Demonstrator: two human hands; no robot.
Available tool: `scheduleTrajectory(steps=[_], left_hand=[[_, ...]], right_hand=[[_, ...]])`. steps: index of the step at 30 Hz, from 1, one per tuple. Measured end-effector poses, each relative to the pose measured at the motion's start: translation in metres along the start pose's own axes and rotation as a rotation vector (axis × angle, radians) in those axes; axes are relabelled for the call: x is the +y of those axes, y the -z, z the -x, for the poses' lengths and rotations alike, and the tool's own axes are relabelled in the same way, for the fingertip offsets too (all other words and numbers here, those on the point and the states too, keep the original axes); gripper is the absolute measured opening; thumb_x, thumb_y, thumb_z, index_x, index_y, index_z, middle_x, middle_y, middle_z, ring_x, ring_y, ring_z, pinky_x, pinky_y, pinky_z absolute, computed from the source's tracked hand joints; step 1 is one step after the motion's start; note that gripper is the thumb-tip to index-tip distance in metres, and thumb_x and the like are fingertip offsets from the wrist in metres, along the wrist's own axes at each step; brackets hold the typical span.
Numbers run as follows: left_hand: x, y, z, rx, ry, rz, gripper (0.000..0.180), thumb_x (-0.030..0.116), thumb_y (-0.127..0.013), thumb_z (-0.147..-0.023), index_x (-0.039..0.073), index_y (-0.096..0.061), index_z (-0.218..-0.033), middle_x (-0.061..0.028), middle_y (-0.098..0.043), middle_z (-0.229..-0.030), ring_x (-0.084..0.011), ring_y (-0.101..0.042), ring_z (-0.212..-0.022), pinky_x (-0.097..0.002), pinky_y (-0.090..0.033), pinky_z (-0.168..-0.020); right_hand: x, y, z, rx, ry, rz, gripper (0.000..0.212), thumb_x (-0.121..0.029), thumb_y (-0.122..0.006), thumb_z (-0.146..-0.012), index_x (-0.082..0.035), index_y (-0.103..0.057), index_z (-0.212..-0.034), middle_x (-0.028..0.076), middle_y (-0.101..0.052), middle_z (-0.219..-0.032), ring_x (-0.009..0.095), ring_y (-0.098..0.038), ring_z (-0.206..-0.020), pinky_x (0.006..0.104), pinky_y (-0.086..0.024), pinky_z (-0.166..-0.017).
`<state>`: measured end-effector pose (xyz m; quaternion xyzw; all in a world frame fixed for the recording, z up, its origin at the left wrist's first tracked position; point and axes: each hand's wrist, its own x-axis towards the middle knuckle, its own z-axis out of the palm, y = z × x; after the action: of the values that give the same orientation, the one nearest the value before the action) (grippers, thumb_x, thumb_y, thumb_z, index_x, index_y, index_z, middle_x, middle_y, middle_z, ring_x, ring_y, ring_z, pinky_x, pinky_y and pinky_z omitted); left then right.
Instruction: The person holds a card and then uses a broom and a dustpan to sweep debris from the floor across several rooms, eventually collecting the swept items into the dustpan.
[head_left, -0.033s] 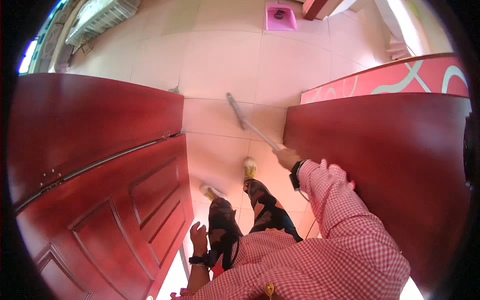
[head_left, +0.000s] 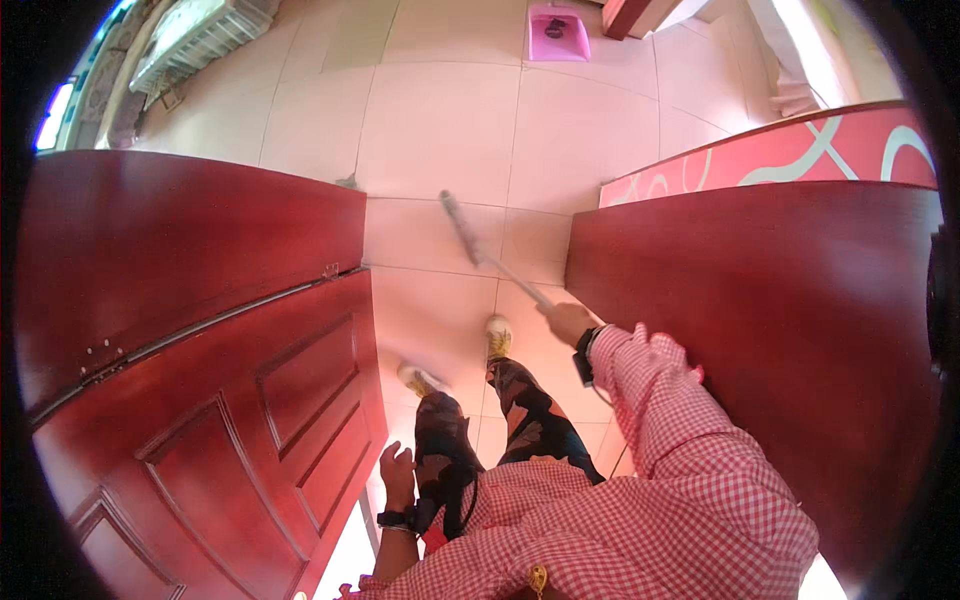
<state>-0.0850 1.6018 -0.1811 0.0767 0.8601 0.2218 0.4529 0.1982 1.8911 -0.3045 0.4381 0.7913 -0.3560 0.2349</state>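
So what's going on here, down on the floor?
A person stands in a doorway with the right hand gripping the handle of a broom, its head out in front of the shoes over the tiled floor. The left hand hangs loosely curled by the thigh, with nothing visible in it. A pink dustpan lies farther ahead, holding something dark.
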Motion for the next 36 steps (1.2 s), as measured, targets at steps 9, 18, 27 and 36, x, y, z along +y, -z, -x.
scheduleTrajectory(steps=[9,18,27,36], left_hand=[[0.055,-0.034,0.009,-0.116,-0.070,-0.168,0.029,0.014,-0.050,-0.078,0.000,-0.048,-0.103,-0.0093,-0.050,-0.095,-0.0159,-0.051,-0.075,-0.0249,-0.045,-0.062],[0.041,-0.032,-0.013,-0.176,-0.052,-0.083,0.033,0.012,-0.050,-0.076,-0.007,-0.047,-0.103,-0.0115,-0.052,-0.095,-0.0130,-0.051,-0.070,-0.0233,-0.043,-0.062],[0.074,-0.041,-0.027,-0.205,-0.083,0.034,0.032,0.011,-0.050,-0.076,-0.005,-0.046,-0.104,-0.0072,-0.053,-0.084,-0.0107,-0.049,-0.067,-0.0212,-0.042,-0.059],[0.093,-0.034,-0.067,-0.242,0.002,-0.065,0.030,0.013,-0.051,-0.076,-0.003,-0.048,-0.101,-0.0052,-0.054,-0.073,-0.0092,-0.049,-0.060,-0.0214,-0.041,-0.053]], right_hand=[[-0.019,-0.048,-0.024,-0.091,-0.047,0.054,0.025,-0.021,-0.037,-0.081,-0.021,-0.058,-0.095,0.008,-0.059,-0.075,0.025,-0.057,-0.068,0.0381,-0.044,-0.058],[0.069,-0.023,-0.004,0.257,-0.160,0.109,0.024,-0.023,-0.037,-0.082,-0.016,-0.058,-0.092,0.012,-0.058,-0.070,0.025,-0.058,-0.061,0.0382,-0.044,-0.050],[-0.020,-0.017,0.002,0.122,0.029,-0.015,0.026,-0.019,-0.035,-0.082,-0.020,-0.050,-0.104,0.010,-0.057,-0.067,0.025,-0.057,-0.061,0.0379,-0.044,-0.050],[0.027,0.023,-0.036,0.054,-0.117,0.087,0.026,-0.015,-0.037,-0.080,-0.018,-0.057,-0.096,0.012,-0.058,-0.080,0.025,-0.058,-0.071,0.0393,-0.044,-0.060]])
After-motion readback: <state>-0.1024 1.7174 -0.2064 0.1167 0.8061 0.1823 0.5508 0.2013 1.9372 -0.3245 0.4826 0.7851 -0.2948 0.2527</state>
